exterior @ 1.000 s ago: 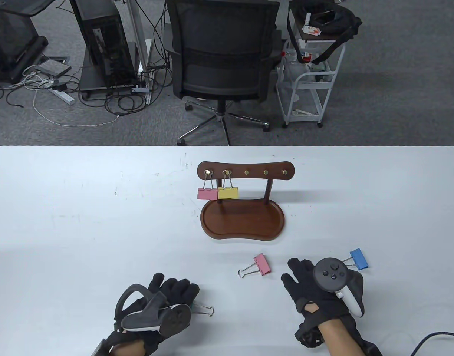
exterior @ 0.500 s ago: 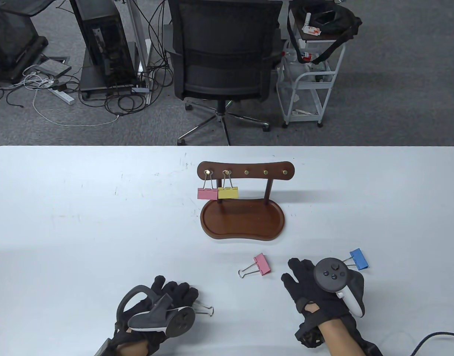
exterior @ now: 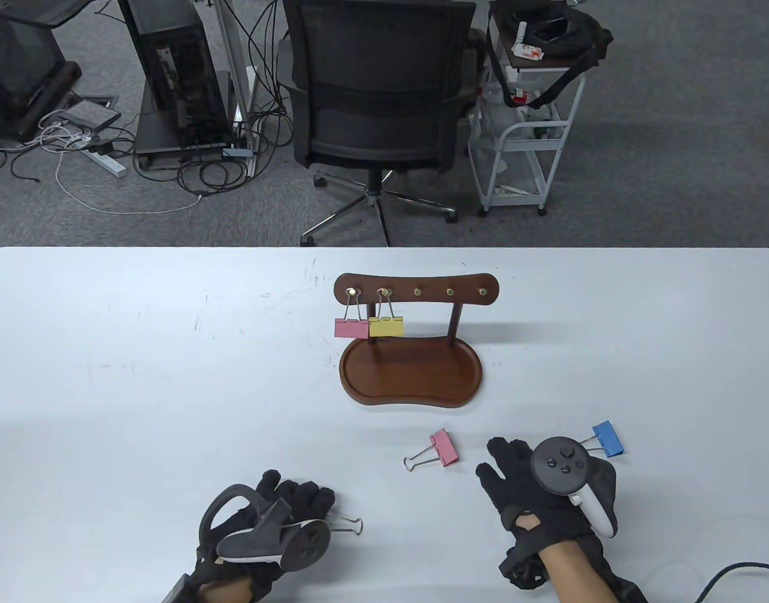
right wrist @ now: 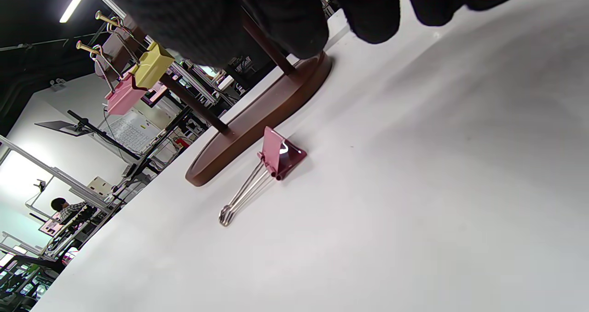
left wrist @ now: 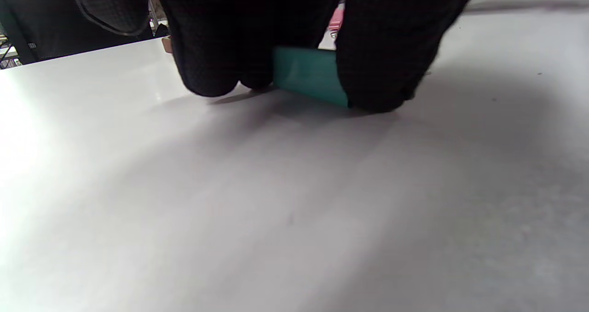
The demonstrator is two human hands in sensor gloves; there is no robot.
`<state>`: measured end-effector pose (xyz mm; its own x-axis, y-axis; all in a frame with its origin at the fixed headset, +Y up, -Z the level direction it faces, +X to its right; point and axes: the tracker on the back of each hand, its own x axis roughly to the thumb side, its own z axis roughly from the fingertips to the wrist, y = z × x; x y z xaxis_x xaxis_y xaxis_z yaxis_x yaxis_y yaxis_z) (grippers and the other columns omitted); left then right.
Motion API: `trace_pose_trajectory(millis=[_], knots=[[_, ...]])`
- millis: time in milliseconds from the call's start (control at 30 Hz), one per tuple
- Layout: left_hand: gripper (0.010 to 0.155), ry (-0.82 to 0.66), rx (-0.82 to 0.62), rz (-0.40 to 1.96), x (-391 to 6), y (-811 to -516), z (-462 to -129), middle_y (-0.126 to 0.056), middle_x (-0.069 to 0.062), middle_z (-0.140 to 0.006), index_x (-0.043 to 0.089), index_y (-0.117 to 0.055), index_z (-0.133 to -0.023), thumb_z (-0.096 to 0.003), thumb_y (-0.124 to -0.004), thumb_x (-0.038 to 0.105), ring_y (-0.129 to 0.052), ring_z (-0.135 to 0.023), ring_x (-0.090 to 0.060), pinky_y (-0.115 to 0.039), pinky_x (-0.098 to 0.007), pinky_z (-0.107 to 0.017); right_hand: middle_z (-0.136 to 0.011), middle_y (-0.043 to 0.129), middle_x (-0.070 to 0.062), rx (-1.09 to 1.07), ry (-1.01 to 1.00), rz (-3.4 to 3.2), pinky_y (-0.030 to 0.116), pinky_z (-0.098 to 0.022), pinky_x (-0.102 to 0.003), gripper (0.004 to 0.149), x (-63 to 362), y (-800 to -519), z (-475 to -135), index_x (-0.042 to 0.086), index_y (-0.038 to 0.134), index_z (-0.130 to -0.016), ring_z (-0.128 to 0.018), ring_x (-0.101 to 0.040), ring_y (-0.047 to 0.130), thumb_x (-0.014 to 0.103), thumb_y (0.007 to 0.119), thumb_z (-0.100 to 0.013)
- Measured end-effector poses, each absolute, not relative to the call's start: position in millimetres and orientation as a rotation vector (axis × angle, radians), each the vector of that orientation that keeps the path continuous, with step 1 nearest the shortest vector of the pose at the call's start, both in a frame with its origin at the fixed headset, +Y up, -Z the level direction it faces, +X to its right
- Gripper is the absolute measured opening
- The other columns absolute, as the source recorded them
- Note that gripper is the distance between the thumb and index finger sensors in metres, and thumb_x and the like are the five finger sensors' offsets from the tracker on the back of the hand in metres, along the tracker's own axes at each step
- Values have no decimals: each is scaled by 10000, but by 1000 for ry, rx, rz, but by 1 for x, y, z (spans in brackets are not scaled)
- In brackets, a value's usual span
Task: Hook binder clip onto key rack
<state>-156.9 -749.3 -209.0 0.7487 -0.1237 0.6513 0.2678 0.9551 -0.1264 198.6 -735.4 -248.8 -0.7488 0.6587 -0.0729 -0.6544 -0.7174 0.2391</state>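
The white desk (exterior: 139,377) carries the wooden key rack (exterior: 416,292), set centrally with its pegs facing the hands; a pink and a yellow clip are already hung on the two leftmost pegs, so three pegs are left free. At the near edge the left hand (exterior: 278,509) is closed around a teal binder clip (left wrist: 308,75), pinched between the fingertips against the desk, apparently to be lifted. The right hand (exterior: 541,490) is laid flat, its grip spread and holding nothing. A loose pink clip (exterior: 444,447) and a blue clip (exterior: 609,437) lie beside it. Nothing is seen blocking the way to the rack.
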Motion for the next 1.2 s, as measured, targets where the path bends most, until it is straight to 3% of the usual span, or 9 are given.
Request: trace_pose_trajectory(millis=[667, 1200], knots=[[830, -645, -140, -105, -158, -742, -207, -848, -172, -1037, 103, -734, -1093, -400, -957, 501, -940, -863, -411, -604, -722, -707, -1132, 477, -418, 23, 324, 2382, 462, -626, -739, 705, 199, -736, -249, -6, 584, -1132, -938, -696, 448, 420, 720, -588], [829, -551, 41, 22, -149, -694, -211, -854, -185, -1029, 93, -743, -1090, -402, -960, 501, -948, -847, -418, -611, -721, -702, -1132, 478, -415, 31, 315, 2372, 463, -627, -737, 704, 200, -736, -248, -6, 584, -1132, -938, -696, 449, 420, 719, -588]])
